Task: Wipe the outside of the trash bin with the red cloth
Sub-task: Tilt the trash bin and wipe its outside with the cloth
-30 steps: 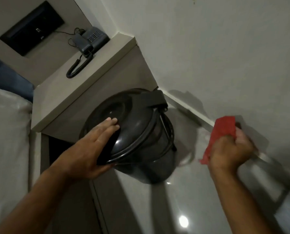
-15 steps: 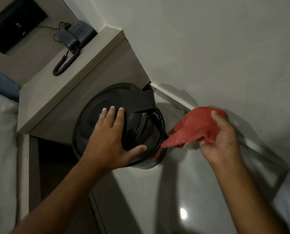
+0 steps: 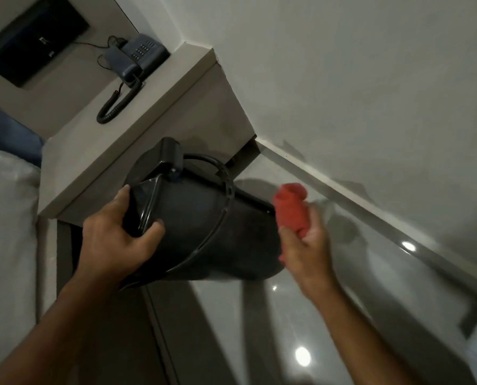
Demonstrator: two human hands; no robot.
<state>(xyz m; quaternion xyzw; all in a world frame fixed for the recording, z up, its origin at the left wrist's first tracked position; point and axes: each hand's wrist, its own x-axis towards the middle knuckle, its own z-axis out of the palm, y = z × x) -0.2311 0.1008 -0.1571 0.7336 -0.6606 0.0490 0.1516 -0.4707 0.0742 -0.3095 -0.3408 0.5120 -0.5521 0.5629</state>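
The black trash bin (image 3: 217, 232) is tipped on its side above the floor, its lidded top toward the left and its base toward the right. My left hand (image 3: 115, 240) grips the lid end at the rim. My right hand (image 3: 305, 245) is closed around the bunched red cloth (image 3: 290, 208) and holds it against the bin's base end on the right side. A wire ring runs around the bin's body.
A grey bedside cabinet (image 3: 93, 151) stands just behind the bin with a corded telephone (image 3: 137, 59) on top. White bedding (image 3: 6, 218) lies at the left. The white wall (image 3: 342, 79) and its skirting run along the right above a glossy tiled floor (image 3: 315, 315).
The bin has gone from upright, with my left palm on its lid, to tipped on its side. My left hand moved to the rim. My right hand bunched the cloth against the bin's base end.
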